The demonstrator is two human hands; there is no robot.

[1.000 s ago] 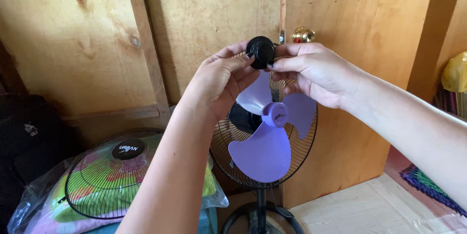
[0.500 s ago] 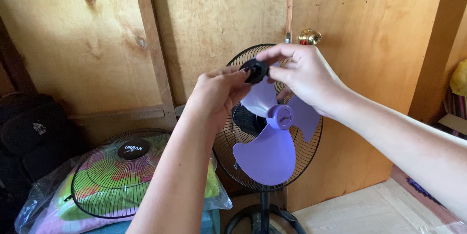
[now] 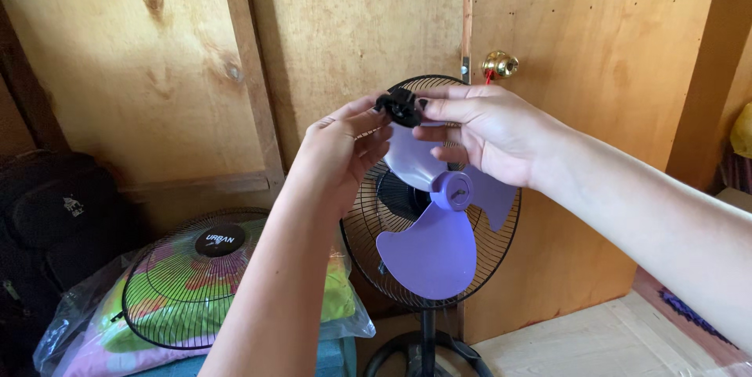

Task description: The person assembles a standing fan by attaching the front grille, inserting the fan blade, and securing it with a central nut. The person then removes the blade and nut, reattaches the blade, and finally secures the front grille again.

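Note:
Both of my hands are raised in front of a stand fan. Between their fingertips sits a small black round plastic part [image 3: 401, 106], pinched by my left hand [image 3: 338, 154] from the left and my right hand [image 3: 486, 134] from the right. Behind them is the fan's black wire rear guard [image 3: 368, 251] with a purple three-bladed propeller [image 3: 427, 248] and its purple hub cap [image 3: 452, 190]. The fan's front guard is off. Its pole and black base [image 3: 423, 346] stand below.
A loose black wire front guard [image 3: 184, 283] with a round centre badge leans on a clear plastic bag of colourful cloth [image 3: 86, 330] at lower left. A dark bag [image 3: 47, 220] sits far left. Plywood walls and a door with a brass knob [image 3: 500, 64] stand behind.
The black part has been turned in my fingers, now seen more edge-on and lower against the fan guard. The view shifted slightly; both hands stay on the part.

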